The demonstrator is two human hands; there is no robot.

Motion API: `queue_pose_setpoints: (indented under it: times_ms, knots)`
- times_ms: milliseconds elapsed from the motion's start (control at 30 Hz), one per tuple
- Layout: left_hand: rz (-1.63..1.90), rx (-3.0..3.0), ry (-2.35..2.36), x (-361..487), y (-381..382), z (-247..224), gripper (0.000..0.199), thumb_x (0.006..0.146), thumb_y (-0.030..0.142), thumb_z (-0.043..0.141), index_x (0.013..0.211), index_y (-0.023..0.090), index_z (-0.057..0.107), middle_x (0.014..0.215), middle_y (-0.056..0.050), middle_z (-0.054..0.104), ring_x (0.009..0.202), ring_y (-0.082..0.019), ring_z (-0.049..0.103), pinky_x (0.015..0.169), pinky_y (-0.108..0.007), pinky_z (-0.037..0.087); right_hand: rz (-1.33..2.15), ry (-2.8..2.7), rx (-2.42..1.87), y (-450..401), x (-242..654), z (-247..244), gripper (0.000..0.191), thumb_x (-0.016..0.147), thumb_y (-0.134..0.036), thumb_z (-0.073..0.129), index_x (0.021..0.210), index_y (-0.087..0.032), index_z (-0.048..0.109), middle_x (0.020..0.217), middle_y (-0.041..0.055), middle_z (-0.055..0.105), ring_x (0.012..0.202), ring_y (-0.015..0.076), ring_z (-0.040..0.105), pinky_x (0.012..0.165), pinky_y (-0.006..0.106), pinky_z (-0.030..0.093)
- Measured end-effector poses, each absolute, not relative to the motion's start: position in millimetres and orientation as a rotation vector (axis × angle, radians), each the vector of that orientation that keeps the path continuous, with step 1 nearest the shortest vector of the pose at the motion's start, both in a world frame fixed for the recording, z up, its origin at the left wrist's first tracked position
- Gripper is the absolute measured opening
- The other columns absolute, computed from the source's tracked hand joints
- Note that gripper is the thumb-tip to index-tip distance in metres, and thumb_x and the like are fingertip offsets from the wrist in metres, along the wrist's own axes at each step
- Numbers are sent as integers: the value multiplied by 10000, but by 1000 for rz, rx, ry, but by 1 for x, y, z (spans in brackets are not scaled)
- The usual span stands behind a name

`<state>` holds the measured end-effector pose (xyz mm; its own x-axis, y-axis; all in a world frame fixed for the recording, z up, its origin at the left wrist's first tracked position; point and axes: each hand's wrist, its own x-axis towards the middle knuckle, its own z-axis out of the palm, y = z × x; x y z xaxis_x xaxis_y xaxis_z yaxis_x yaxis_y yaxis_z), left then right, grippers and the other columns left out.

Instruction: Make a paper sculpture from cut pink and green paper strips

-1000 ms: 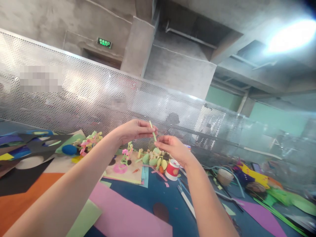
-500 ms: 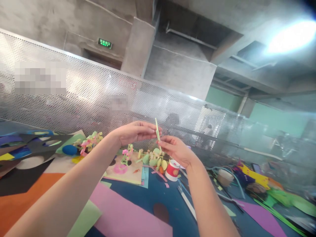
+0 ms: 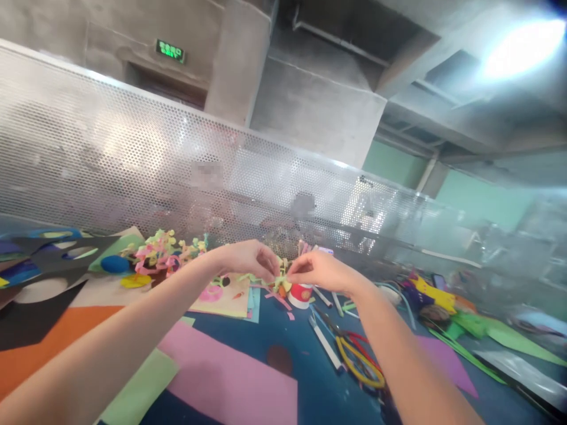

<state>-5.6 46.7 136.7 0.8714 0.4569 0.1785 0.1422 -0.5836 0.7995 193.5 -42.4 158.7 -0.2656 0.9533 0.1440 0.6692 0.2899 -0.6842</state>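
My left hand [image 3: 253, 260] is closed in a pinch, fingertips pointing down and right. My right hand [image 3: 322, 273] is pinched too, facing it from the right. A pale green strip [image 3: 282, 277], perhaps paper or foam, shows between the two sets of fingertips; it blends with the pale cut-outs behind, so its full shape cannot be made out. Just below my right fingers stands a red and white cup [image 3: 300, 294], partly covered by the hand. Pink scraps [image 3: 279, 300] lie to its left.
Small pink and yellow cut-outs [image 3: 162, 254] pile up behind my left forearm. Pink [image 3: 239, 372] and orange [image 3: 57, 333] sheets lie in front. Yellow-handled scissors [image 3: 361, 366] and a white marker [image 3: 325, 343] lie by my right forearm. A perforated metal screen [image 3: 177, 159] rises behind the table.
Both hands have come down from above the cup to just over the small cut-outs. The strip, upright before, is now lower and mostly hidden. The scissors have come into view.
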Motion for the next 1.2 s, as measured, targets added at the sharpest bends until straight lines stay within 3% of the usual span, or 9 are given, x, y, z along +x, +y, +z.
queue_pose_setpoints:
  times_ms: [167,367,633,700,800,933,1033,1200]
  knots:
    - [210,2011,473,19,33,92,169,584,286,739,745,234,738,697,-8,709,690,-171,619,641,-247,462,680,-2095,-1583,-57,204,126,96,633,-278,724,674,-192,722,650,22,684,619,176,600,588,285,434]
    - [257,1600,565,25,12,46,274,554,307,783,791,178,733,755,-40,699,686,-133,615,706,-239,480,392,-1860,-1800,-103,243,112,276,783,-445,548,798,-197,668,803,38,683,738,206,605,676,310,434]
    - [417,1273,612,23,-13,16,223,549,254,799,734,162,714,710,-19,695,635,-98,589,665,-209,451,-125,-1519,-2407,-198,339,71,270,732,-505,495,716,-236,475,634,25,610,587,212,577,573,325,438]
    - [436,1266,601,24,-17,11,200,567,259,790,725,164,712,667,-9,684,608,-93,576,642,-204,438,-37,-1476,-2524,-219,355,55,319,697,-528,524,781,-220,526,752,75,658,706,253,628,663,357,477]
    - [466,1262,598,26,-19,4,192,576,259,787,725,167,709,640,2,671,589,-88,565,628,-200,431,220,-1535,-2498,-237,364,36,481,709,-553,540,1047,-212,558,1083,117,631,1012,268,594,850,342,471]
    - [472,1278,592,27,-20,3,177,585,255,785,722,171,709,655,2,682,598,-83,571,644,-196,439,197,-1729,-2441,-234,350,22,435,801,-392,461,1182,-185,496,1198,124,536,1074,221,558,906,313,450]
    - [489,1294,612,27,-21,2,168,589,251,781,718,171,711,651,0,686,589,-86,573,633,-202,442,-55,-1740,-2582,-224,331,13,375,780,-245,443,1130,-129,509,1127,151,528,963,225,596,871,336,457]
    - [537,1302,637,28,-20,-4,201,584,277,779,737,166,711,682,-11,693,641,-113,601,677,-234,451,-216,-1641,-2691,-223,318,5,286,771,-173,411,1021,-74,507,979,191,558,847,293,616,748,409,473]
